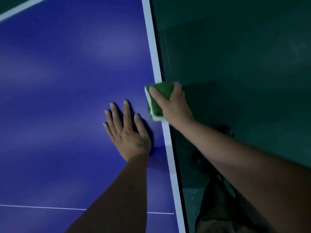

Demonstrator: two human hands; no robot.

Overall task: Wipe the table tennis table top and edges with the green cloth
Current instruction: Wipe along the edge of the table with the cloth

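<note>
Right hand [173,105] grip clenched on green cloth [157,101], pressed over bench [67,81] white side edge [155,56]. Left hand [127,130] flat, released. We judge edge pass mid-way; finished area unreadable.

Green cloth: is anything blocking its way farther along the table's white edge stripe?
Nothing visible. The right hand holds the green cloth on the white edge stripe, which runs bare ahead of it. The left hand rests flat on the blue table top, beside the stripe, not on it.
</note>
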